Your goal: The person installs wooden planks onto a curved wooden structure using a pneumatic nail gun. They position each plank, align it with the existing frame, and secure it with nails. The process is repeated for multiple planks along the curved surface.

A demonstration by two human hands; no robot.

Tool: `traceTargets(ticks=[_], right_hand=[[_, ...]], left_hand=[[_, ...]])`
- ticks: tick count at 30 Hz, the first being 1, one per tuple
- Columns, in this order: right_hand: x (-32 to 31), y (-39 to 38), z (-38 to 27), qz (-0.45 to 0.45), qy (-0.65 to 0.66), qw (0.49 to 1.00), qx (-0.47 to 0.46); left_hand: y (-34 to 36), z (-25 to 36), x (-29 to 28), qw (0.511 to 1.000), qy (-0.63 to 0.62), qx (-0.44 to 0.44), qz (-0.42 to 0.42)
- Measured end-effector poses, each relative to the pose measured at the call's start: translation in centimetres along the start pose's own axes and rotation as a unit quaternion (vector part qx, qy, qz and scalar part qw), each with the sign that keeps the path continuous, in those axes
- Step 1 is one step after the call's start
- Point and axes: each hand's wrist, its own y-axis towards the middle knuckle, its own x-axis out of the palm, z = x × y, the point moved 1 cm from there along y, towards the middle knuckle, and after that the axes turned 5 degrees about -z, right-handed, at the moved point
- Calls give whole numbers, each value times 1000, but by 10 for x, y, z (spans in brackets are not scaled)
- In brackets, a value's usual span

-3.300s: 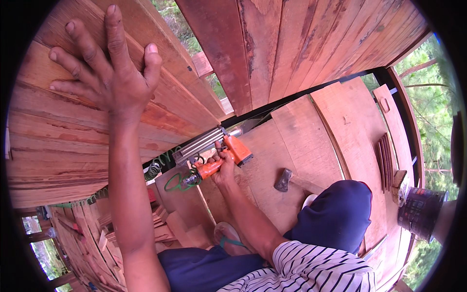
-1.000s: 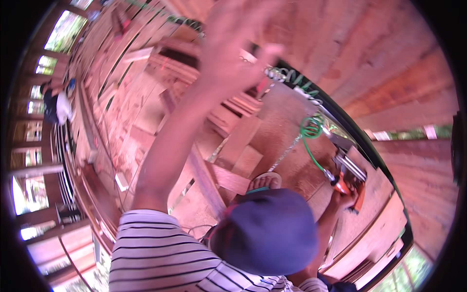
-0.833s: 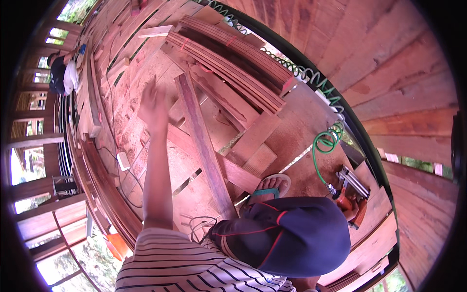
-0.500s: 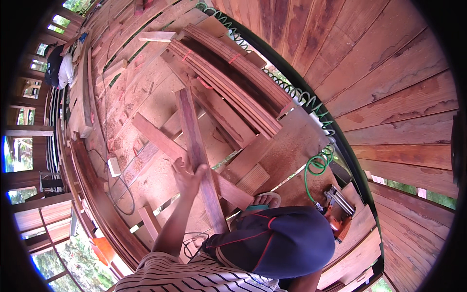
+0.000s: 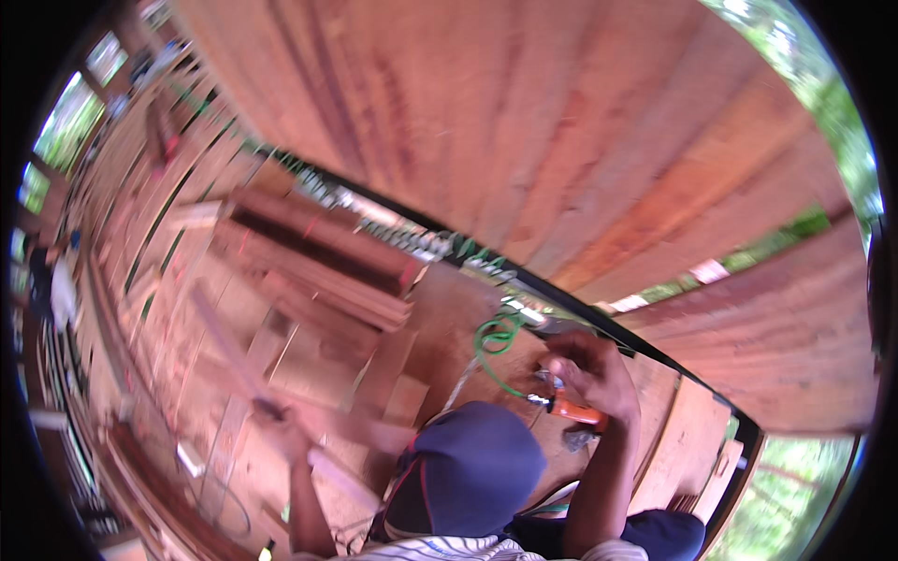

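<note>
My left hand (image 5: 282,432) is closed around a long, narrow wooden board (image 5: 224,335) that slants from the upper left down toward my legs. Another board (image 5: 379,432) crosses beneath it near that hand. On the right, my right hand (image 5: 597,379) hangs over an orange and grey nail gun (image 5: 572,411), its fingers curved and apart. The hand hides much of the tool, and motion blur leaves contact unclear. A green air hose (image 5: 496,337) runs to the nail gun's near left side.
My bent knee in dark trousers (image 5: 477,467) lies between my hands. Beyond them rests a stack of reddish boards (image 5: 318,248). A slanting plank wall (image 5: 524,122) rises at the upper right. A person (image 5: 61,290) is at the far left. A white power box (image 5: 190,458) lies lower left.
The view has swung to the right. My right hand has come into sight over the nail gun. My left hand has gone from spread beside the board to closed on it.
</note>
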Motion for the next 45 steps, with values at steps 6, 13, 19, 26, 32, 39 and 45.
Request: traceTargets(ticks=[6,13,19,26,32,39,45], right_hand=[[-48,-9,-173,-22,-194,949,-246],[-114,-82,-237,155,-291,832,-446],[-164,-106,-249,376,-179,792,-447],[-211,-82,-176,274,-239,883,-297],[-202,-46,-121,177,-142,942,-247],[-196,-10,-52,186,-177,946,-199],[-190,-26,-33,330,-195,908,-170]], left_hand=[[62,212,-49,889,-329,302,-107],[-81,511,1,501,-449,596,-439],[-205,622,82,497,-317,676,-442],[-193,630,192,516,-137,551,-642],[-179,616,186,593,-182,501,-604],[-171,646,168,580,-322,576,-478],[-171,652,190,522,-323,605,-507]])
